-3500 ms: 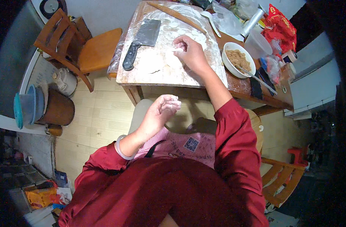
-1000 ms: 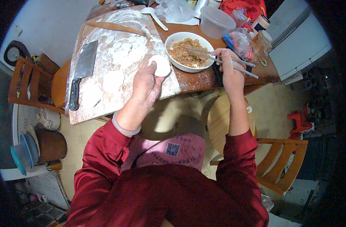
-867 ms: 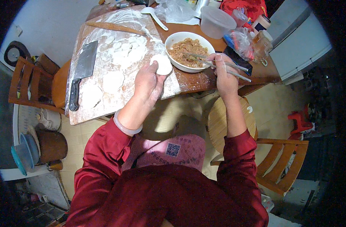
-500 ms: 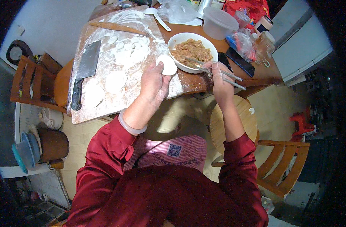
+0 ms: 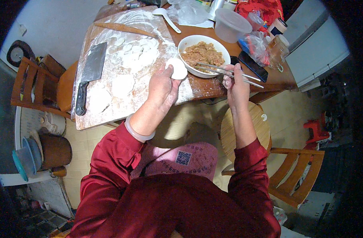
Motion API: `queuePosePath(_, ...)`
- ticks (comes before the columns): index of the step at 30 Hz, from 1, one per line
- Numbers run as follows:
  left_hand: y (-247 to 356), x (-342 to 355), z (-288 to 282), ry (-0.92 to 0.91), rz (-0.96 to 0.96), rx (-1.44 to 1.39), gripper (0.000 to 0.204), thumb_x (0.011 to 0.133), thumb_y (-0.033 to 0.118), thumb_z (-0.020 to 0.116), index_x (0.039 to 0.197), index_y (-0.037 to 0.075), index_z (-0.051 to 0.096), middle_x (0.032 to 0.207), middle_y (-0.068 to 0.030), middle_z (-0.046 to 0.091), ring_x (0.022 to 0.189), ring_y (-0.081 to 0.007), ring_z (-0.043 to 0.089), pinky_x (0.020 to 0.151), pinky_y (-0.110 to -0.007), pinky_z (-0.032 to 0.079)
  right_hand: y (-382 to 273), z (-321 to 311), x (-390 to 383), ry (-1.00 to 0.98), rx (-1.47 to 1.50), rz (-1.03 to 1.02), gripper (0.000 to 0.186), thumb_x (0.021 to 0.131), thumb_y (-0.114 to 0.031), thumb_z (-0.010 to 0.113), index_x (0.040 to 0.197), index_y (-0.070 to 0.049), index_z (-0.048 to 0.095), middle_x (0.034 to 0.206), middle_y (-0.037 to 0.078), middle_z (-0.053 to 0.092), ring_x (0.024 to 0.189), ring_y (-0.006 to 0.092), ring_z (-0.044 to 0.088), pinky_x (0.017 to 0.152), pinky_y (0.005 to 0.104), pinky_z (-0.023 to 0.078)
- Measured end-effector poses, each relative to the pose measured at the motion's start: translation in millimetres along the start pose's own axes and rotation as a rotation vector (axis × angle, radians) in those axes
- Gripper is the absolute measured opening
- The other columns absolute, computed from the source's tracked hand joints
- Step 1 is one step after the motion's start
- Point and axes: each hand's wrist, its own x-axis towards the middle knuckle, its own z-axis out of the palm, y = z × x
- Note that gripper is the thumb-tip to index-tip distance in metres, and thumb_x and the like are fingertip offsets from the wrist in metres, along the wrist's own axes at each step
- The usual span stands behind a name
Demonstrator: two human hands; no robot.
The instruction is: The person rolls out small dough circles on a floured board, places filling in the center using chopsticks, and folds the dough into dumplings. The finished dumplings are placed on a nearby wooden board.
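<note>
A round white dough wrapper [image 5: 177, 69] lies on the fingers of my left hand [image 5: 162, 85], with the thumb pressed on its edge. My right hand [image 5: 237, 85] grips a pair of metal chopsticks [image 5: 245, 75], whose tips reach into the minced filling [image 5: 202, 54]. That filling sits in a white bowl [image 5: 185, 41] just right of the wrapper. Beside my left hand is a floured board [image 5: 144, 93], where flat dough rounds [image 5: 122, 85] and small dough pieces [image 5: 136, 50] lie in flour.
On the board rest a cleaver [image 5: 95, 61] and a wooden rolling pin [image 5: 124, 28]. A white spoon [image 5: 166, 19], a clear plastic tub [image 5: 231, 26], a phone [image 5: 253, 66] and plastic bags [image 5: 254, 47] surround the bowl. Below my right forearm stands a round wooden stool [image 5: 241, 123].
My right hand has shifted a little to the right, and the chopsticks now lie at a flatter angle over the bowl's edge. My left hand keeps its hold on the wrapper.
</note>
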Motion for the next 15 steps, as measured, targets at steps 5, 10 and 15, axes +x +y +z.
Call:
queuePosePath(5,4,1,-2,-0.021,0.022,-0.006,0.03,0.103,0.008,0.043,0.128,-0.008,0.045,0.122,-0.02,0.057,0.107,-0.0285,0.063,0.094,-0.038,0.056,6,-5,11,0.023,0.216,0.044,0.04,0.104,-0.034,0.047,0.098,0.002,0.064,0.069,0.002,0.053,0.057,0.0077,0.045,0.05,0.0219,0.035)
queuePosePath(10,10,-1,1,-0.053,0.069,0.02,0.03,0.102,0.007,0.042,0.127,-0.009,0.045,0.123,-0.0203,0.057,0.109,-0.028,0.062,0.095,-0.037,0.055,1,-4,18,0.076,0.248,-0.025,0.041,0.103,-0.035,0.048,0.098,0.002,0.064,0.073,0.003,0.056,0.059,0.0088,0.047,0.051,0.0229,0.038)
queuePosePath(15,15,-3,8,-0.066,0.07,0.003,0.03,0.102,0.007,0.041,0.127,-0.01,0.046,0.122,-0.019,0.058,0.108,-0.0272,0.062,0.096,-0.036,0.054,-12,-5,19,0.017,0.268,-0.089,0.041,0.103,-0.035,0.049,0.099,0.003,0.064,0.071,0.004,0.055,0.058,0.0094,0.047,0.052,0.0229,0.039)
